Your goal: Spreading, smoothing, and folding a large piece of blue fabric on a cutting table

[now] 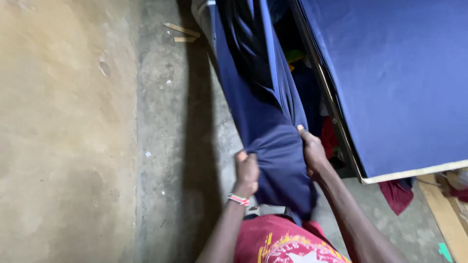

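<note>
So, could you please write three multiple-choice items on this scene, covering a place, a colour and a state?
1. Where does the blue-covered table stand?
A. at the right
B. at the left
C. behind the person

2. What colour is the cloth in the hands?
A. green
B. navy blue
C. white

3. How is the left hand?
A. open flat
B. off the cloth
C. shut on the cloth

Key: 1 A, it fills the upper right; 2 B, dark blue folds; 3 C, the fist bunches it, as does the right hand.
</note>
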